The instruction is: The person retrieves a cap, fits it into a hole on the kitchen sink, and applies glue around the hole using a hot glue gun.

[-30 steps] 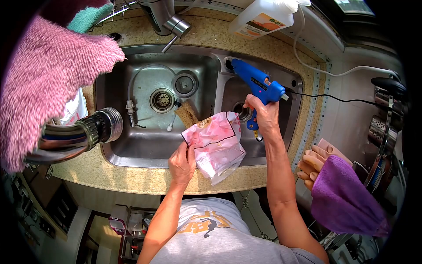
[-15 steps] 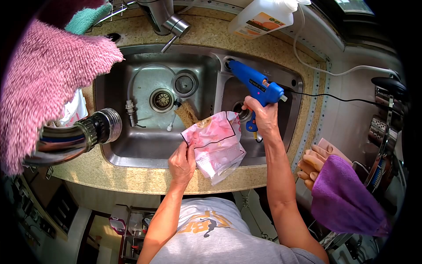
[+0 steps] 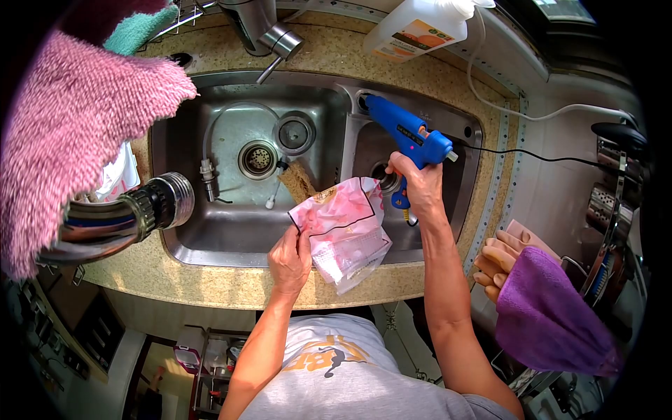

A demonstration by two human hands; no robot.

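My left hand (image 3: 290, 260) pinches the left edge of a pink printed plastic bag (image 3: 343, 217), which hangs over the front of the sink (image 3: 210, 255). The bag's lower part is see-through. In my right hand (image 3: 422, 183) is a blue hot glue gun (image 3: 406, 129), gripped by its handle. Its front end points up and left, right at a round hole in the sink's back ledge. A clear glue stick end (image 3: 452, 156) sticks out of its rear. Behind the bag, a brown brush (image 3: 298, 180) lies partly hidden in the left basin.
A hose with a metal fitting (image 3: 208, 179) and a drain strainer (image 3: 294, 133) lie in the left basin. The faucet (image 3: 280, 45) and a large bottle (image 3: 420, 31) stand behind. Pink cloth (image 3: 91, 119) hangs at left; rubber gloves (image 3: 500, 262) and a purple towel (image 3: 546, 315) at right.
Both hands, the bag and the glue gun stay almost where they were. At the lower left, part of a person now shows in the doorway.
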